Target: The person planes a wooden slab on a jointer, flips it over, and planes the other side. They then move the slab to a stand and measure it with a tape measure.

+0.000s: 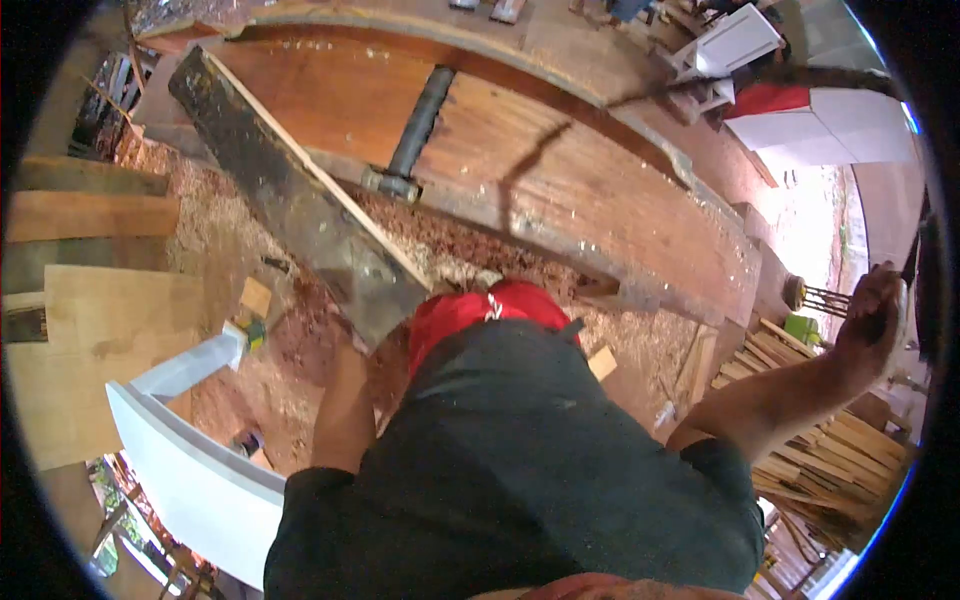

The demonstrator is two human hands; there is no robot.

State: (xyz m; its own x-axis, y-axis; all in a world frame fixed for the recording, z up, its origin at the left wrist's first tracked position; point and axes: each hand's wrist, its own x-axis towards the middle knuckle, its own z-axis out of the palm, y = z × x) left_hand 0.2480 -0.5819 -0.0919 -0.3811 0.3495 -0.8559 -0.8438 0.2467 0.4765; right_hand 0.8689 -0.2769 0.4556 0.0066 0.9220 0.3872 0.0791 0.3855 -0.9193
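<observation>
A long dark, weathered plank (300, 200) with a pale lower-worn edge slants from the bench down towards my body. My left hand (343, 328) is at its near end, at the lower side, and appears to grip it; the fingers are mostly hidden. Far out to the right, my right hand (878, 305) is raised with bent fingers beside a dark shape at the view's rim. What that shape is cannot be made out. On the reddish wooden workpiece (590, 190) lies a hammer (415, 140) with a black-wrapped handle, its metal head towards me.
A white curved furniture piece (200, 470) stands at lower left, near pale boards (110, 350). Stacked wood strips (840, 440) lie at right. Wood shavings and small offcuts (256, 297) cover the ground. White furniture (730, 45) stands at the back right.
</observation>
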